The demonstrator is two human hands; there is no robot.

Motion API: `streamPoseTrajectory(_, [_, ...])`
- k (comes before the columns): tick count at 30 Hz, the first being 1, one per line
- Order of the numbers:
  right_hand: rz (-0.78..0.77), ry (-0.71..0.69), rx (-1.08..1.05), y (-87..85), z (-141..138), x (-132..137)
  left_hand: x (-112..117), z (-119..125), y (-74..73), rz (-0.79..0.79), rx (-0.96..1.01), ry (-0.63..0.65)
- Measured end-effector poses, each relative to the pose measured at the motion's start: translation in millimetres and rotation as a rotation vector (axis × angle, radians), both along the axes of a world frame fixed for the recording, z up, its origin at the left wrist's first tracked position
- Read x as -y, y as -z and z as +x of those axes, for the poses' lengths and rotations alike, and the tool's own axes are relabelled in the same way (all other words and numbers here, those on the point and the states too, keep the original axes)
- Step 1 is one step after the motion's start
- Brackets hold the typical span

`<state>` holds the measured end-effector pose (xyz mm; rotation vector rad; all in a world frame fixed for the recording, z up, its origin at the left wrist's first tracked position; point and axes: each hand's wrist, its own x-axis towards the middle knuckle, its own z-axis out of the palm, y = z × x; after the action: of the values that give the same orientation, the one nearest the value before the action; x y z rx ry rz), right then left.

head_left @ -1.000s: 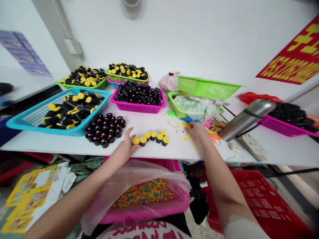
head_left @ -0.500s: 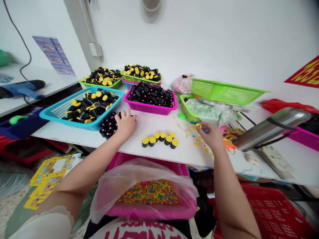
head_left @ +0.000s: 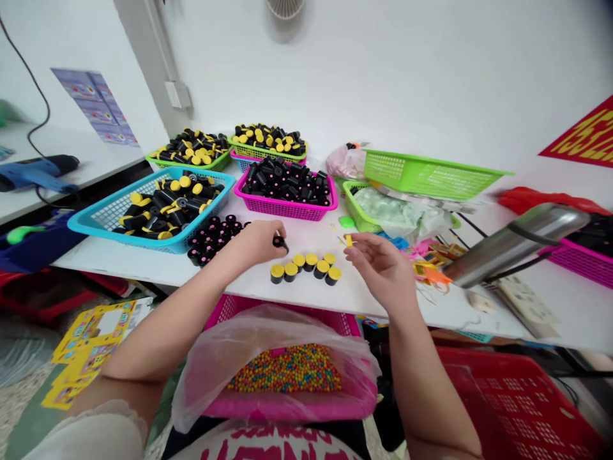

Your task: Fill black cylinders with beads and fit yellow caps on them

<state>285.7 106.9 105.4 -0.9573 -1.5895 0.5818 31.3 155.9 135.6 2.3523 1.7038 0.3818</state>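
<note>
My left hand (head_left: 262, 241) is closed round a small black cylinder (head_left: 280, 243), just right of a cluster of black cylinders with pink centres (head_left: 215, 235) on the white table. My right hand (head_left: 378, 259) pinches a small yellow piece (head_left: 349, 241) between thumb and fingertips, its exact shape hard to make out. Between and in front of the hands stands a bent row of several black cylinders with yellow caps (head_left: 310, 262). Small yellow pieces and orange bits (head_left: 433, 268) lie to the right of my right hand.
A blue basket (head_left: 90, 220) and a magenta basket (head_left: 282, 206) hold black cylinders. Green baskets (head_left: 421, 172) stand at back right. A steel cylinder (head_left: 517, 246) leans at the right. Below the table edge, a pink basket (head_left: 287, 409) holds colourful beads in plastic.
My left hand has lifted a black cylinder from the cluster and moved right. My right hand has moved left from the scattered pieces, carrying a yellow piece.
</note>
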Motion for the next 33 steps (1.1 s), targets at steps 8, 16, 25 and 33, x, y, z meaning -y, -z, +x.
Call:
streamPoseTrajectory(8, [0.243,-0.074,0.206,-10.3,-59,39,83,14,-0.1,0.003,0.706,0.314])
streamPoseTrajectory(16, [0.293,-0.098,0.248,-0.9,-61,41,96,10,44.1,0.011,0.858,0.362])
streamPoseTrajectory(25, [0.301,-0.205,0.273,6.6,-56,48,99,2,51.6,0.183,0.581,0.347])
streamPoseTrajectory(33, [0.425,-0.263,0.402,12.9,-58,45,105,11,58.5,-0.210,1.216,0.303])
